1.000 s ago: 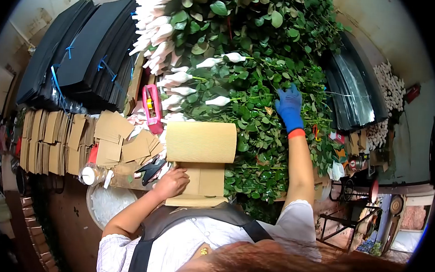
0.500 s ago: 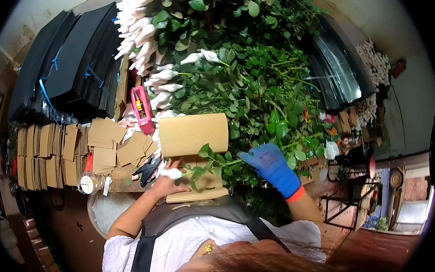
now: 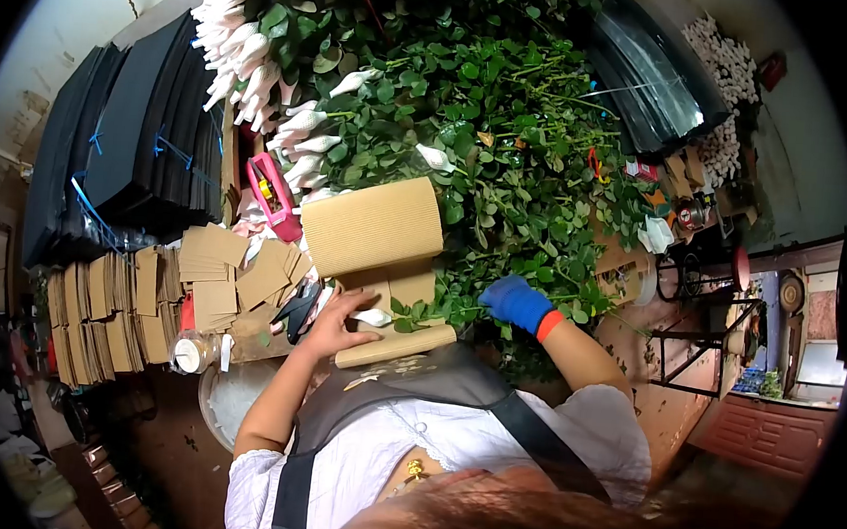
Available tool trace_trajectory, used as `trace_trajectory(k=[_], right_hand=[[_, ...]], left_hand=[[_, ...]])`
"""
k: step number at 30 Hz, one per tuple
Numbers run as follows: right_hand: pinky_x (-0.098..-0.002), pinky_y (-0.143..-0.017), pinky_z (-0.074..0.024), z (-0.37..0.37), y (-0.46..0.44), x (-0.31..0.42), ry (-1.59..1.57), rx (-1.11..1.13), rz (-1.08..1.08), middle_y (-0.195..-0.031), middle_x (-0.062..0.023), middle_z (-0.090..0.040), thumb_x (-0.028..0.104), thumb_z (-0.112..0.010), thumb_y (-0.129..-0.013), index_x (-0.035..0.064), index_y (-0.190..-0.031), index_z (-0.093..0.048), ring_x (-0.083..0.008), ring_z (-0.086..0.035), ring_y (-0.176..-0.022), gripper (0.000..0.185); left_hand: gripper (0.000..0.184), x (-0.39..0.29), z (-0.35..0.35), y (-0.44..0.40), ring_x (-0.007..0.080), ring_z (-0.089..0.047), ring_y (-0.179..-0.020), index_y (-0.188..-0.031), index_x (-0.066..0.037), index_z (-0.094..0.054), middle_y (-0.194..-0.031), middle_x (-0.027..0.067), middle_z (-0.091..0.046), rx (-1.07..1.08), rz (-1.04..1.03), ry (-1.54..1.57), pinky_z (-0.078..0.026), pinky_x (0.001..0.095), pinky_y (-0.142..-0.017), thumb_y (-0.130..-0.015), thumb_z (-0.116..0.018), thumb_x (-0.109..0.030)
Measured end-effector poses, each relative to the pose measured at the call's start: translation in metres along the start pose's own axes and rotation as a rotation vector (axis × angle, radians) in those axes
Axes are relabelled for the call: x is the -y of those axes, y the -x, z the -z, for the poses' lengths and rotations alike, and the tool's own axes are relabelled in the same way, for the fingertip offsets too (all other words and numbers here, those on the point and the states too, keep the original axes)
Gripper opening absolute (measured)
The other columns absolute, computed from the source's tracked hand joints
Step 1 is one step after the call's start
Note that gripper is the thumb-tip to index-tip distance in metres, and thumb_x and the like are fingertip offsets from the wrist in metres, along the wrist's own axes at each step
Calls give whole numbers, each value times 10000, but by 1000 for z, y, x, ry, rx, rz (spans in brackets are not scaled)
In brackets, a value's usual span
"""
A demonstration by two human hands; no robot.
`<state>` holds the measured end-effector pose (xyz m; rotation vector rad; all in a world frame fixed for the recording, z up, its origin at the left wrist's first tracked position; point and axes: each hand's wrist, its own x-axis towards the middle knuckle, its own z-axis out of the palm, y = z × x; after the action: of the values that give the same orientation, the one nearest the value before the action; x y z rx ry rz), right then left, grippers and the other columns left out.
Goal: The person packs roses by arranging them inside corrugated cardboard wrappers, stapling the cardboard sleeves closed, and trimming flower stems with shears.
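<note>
My bare left hand [image 3: 335,325] lies with its fingers spread on a sheet of corrugated cardboard [image 3: 413,281]. Between its thumb and fingertips is a rose bud in a white net sleeve [image 3: 373,317]; whether they touch it is unclear. The rose's leafy stem [image 3: 425,318] runs right across the sheet, towards my right hand [image 3: 512,302]. That hand wears a blue glove with an orange cuff and is closed around the stem among the leaves. The cardboard's far flap [image 3: 372,227] is folded over, and its near edge [image 3: 396,346] curls up against my apron.
Leafy roses [image 3: 511,105] with netted buds heap up beyond the cardboard. To the left are a pink tool [image 3: 273,197], black scissors [image 3: 298,307], cardboard pieces [image 3: 215,266], a clear jar [image 3: 192,353] and black sheet stacks [image 3: 146,117]. A black metal stand [image 3: 700,344] is at right.
The rose bud has moved right and down onto the cardboard, between my left thumb and fingers. My gloved right hand has dropped slightly and closed tighter. The camera view has shifted.
</note>
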<state>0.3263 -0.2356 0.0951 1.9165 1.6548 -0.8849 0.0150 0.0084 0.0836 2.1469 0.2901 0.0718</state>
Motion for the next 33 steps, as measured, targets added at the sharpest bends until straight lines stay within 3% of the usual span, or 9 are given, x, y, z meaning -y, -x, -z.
trace_trajectory(k=[5, 6, 10, 14, 17, 21, 24, 30, 33], right_hand=[[-466, -812, -560, 30, 33, 10, -142, -160, -64, -1022, -127, -721, 232, -602, -845, 200, -1054, -707, -323, -703, -958, 236], [-473, -779, -555, 43, 33, 2, -192, -241, -147, -996, -123, -719, 358, -631, -835, 222, -1078, -709, -340, -692, -885, 290], [-474, -794, -541, 66, 34, -21, -233, -1287, -409, -1005, -131, -704, 271, -689, -850, 163, -1170, -663, -347, -671, -901, 339], [-497, -808, -532, 12, -4, -54, -379, -740, -568, -1045, -149, -700, 247, -652, -881, 171, -1272, -613, -368, -665, -939, 400], [-503, -821, -531, -9, 24, -64, -422, -977, -569, -1086, -166, -696, 255, -601, -909, 183, -1316, -596, -390, -662, -963, 413], [-452, -914, -520, 5, 99, -97, -693, -765, -936, -1216, -175, -678, 251, -594, -950, 165, -1353, -593, -355, -661, -1033, 411], [-395, -902, -525, -22, 112, -129, -940, -1160, -717, -1147, -161, -706, 287, -582, -976, 100, -1353, -583, -314, -675, -1008, 421], [-384, -820, -549, 62, 104, 11, -804, -1090, -202, -1030, -158, -712, 180, -640, -911, 123, -1309, -603, -304, -689, -915, 403], [-410, -783, -555, 59, 76, 70, -464, -1068, 105, -980, -136, -706, 135, -661, -829, 225, -1277, -636, -318, -687, -914, 458]], left_hand=[[433, 22, -15, 1, 383, -495, -1282, -1113, -89, -699, -1236, 150, -601, -15, -106, -107, -343, 509, -1115, -743, -834, -270], [415, 18, -13, 0, 378, -490, -1273, -1101, -86, -696, -1227, 143, -594, -7, -96, -96, -359, 499, -1098, -744, -827, -254], [342, -1, -2, -5, 364, -461, -1270, -1068, -99, -697, -1238, 135, -545, 63, -88, -106, -403, 461, -1056, -768, -804, -221], [325, 3, -3, -3, 352, -447, -1258, -1043, -112, -710, -1242, 146, -531, 102, -116, -111, -399, 450, -1052, -766, -801, -257], [331, 6, -5, -4, 375, -467, -1207, -1029, -120, -703, -1211, 162, -528, 77, -137, -127, -406, 461, -1030, -758, -792, -288], [339, 4, -3, -5, 375, -465, -1208, -1024, -116, -702, -1216, 164, -526, 98, -133, -149, -403, 458, -1035, -748, -796, -289], [336, 2, -1, -5, 371, -460, -1228, -1033, -114, -699, -1230, 166, -523, 120, -110, -140, -398, 451, -1045, -752, -802, -267], [298, 3, -1, -4, 350, -465, -1239, -1035, -110, -700, -1252, 155, -531, 120, -108, -120, -385, 458, -1062, -787, -798, -244], [333, 4, -2, 1, 328, -477, -1244, -1058, -104, -691, -1271, 145, -543, 243, 246, 161, -395, 454, -1059, -784, -805, -255]])
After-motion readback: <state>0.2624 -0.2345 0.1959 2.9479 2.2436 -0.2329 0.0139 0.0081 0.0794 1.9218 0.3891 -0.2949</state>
